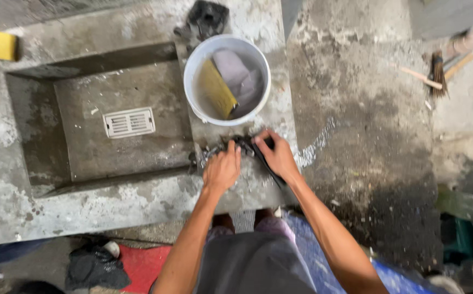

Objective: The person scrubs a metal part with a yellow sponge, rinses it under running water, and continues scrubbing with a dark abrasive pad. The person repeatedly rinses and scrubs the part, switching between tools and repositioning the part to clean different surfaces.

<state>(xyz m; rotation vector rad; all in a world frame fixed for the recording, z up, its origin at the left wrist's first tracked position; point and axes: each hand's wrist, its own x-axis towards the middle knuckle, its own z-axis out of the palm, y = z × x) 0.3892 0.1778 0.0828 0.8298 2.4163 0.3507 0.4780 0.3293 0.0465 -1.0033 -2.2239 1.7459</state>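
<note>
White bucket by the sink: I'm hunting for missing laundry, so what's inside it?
The white bucket holds cloudy water, a yellow brush leaning in it, and a pale grey cloth. Anything below the murky water is hidden.

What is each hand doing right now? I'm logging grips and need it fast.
Left hand: pressed down on the dark wet cloth, fingers curled.
Right hand: closed on the same cloth.

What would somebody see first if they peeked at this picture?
Probably the white bucket standing on the concrete ledge beside the sink, with a yellow brush and grey cloth in its water. Just below it, the left hand and right hand press on a dark wet cloth. A yellow sponge sits at the far left corner.
</note>
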